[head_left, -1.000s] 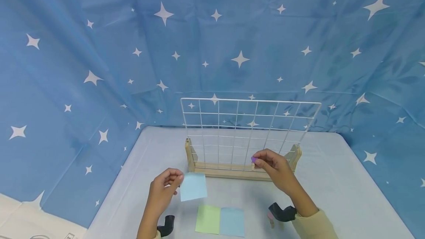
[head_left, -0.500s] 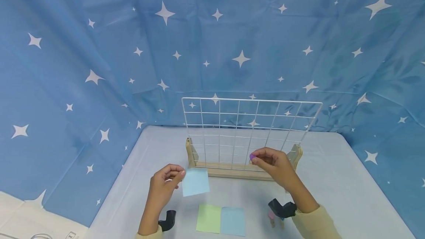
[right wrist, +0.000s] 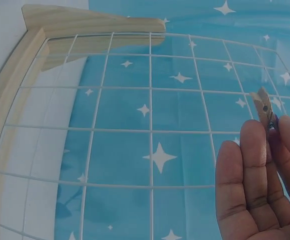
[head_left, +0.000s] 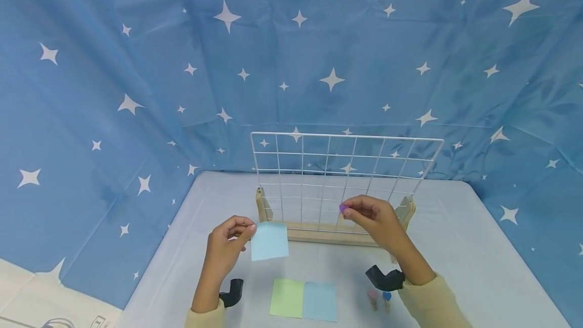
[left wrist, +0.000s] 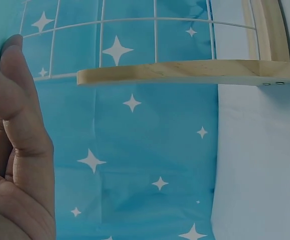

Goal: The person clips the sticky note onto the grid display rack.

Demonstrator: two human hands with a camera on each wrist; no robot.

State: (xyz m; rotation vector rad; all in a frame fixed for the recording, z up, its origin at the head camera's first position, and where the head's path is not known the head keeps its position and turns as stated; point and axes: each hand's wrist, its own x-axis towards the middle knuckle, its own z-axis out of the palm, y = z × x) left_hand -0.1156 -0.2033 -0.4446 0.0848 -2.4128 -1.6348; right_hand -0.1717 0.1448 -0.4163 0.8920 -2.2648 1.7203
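Observation:
My left hand (head_left: 228, 242) pinches a light blue square sheet of paper (head_left: 269, 242) by its upper left corner, in front of the left end of the wire grid. In the left wrist view only a bit of that paper shows, at the top left corner above the fingers (left wrist: 19, 95). Thumb and fingers of my right hand (head_left: 371, 216) pinch a small wooden clothespin (right wrist: 262, 105) with a purple end, before the grid's lower right part. Its wooden tip points away from the fingers in the right wrist view. The white wire grid (head_left: 325, 154) stands upright in a wooden base (head_left: 325, 236).
On the white table (head_left: 182, 267) lie a green paper square (head_left: 286, 298) and a blue paper square (head_left: 320, 301), side by side. Right of them are a pink-topped clothespin (head_left: 373, 299) and a blue-topped clothespin (head_left: 387, 300). A starry blue curtain (head_left: 291, 54) hangs behind.
My left hand has risen slightly with the blue paper, now nearer the grid's base. My right hand has moved a little up and left with the purple clothespin.

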